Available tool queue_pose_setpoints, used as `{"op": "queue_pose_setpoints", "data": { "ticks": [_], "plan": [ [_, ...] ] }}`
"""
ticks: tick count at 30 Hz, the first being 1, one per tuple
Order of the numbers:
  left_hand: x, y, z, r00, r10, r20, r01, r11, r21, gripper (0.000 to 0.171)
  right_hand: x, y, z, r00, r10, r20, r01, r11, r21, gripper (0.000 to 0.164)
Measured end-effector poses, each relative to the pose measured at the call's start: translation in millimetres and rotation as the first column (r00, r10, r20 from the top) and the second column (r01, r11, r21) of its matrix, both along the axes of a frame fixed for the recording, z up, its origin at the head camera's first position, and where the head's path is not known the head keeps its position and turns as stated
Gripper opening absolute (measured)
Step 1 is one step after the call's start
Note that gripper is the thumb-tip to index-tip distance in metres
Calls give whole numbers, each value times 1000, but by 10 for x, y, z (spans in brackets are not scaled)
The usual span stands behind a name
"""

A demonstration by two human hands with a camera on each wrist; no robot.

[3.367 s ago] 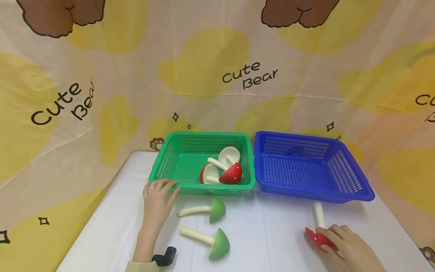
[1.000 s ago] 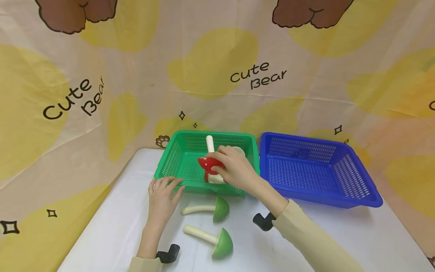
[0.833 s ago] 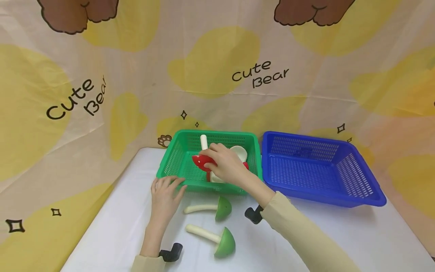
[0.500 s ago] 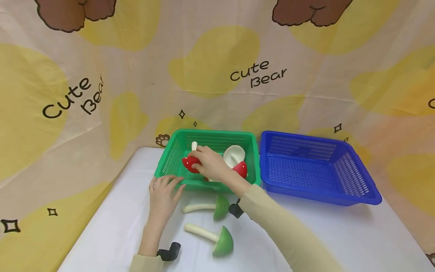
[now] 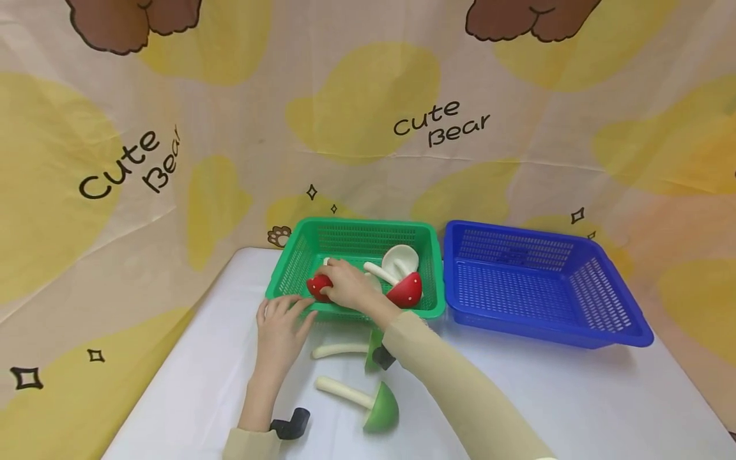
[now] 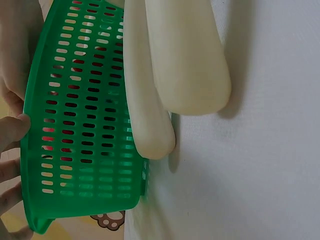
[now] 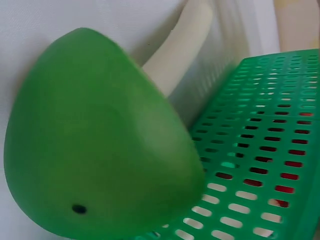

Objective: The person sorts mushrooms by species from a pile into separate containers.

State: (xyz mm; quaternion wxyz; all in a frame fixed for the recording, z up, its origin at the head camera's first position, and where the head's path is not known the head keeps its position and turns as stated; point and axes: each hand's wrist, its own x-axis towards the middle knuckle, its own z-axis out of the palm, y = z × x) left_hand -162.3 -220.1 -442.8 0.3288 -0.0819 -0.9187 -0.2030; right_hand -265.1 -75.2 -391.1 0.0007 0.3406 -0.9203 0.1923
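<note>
Inside the green basket (image 5: 431, 275), toward its left front, my right hand (image 5: 347, 285) grips a red toy mushroom (image 5: 319, 289) by its white-dotted cap. Most of that mushroom's stem is hidden behind the hand. My left hand (image 5: 282, 329) rests with its fingers on the basket's front left rim; the left wrist view shows fingertips (image 6: 17, 131) along that rim. Other red-capped mushrooms (image 5: 407, 291) lie in the right part of the basket, partly covered by my right hand and forearm.
Two green-capped mushrooms (image 5: 382, 409) lie on the white table before the basket; the right wrist view shows a green cap (image 7: 100, 140) close up, beside the basket wall. A blue basket (image 5: 546, 332) stands to the right. A printed cloth (image 5: 345, 128) hangs behind.
My right hand has carried a red mushroom from the table before the blue basket into the green one, then left and lower there. My left hand has stayed on the rim.
</note>
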Motion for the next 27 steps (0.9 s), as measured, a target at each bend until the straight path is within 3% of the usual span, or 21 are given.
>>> {"op": "queue_pose_setpoints", "data": {
  "ticks": [12,20,27],
  "plan": [
    [-9,-4,11,1000,7,-3,-7,1000,-10,24,9,-39,-65,999,-3,44,1,999,35,29],
    [-5,-4,3,1000,8,-11,-8,1000,-5,25,55,31,1,1000,25,12,-25,999,-33,29],
    [4,3,13,1000,3,10,-3,1000,13,26,137,184,84,1000,-25,7,25,996,-81,30]
  ]
}}
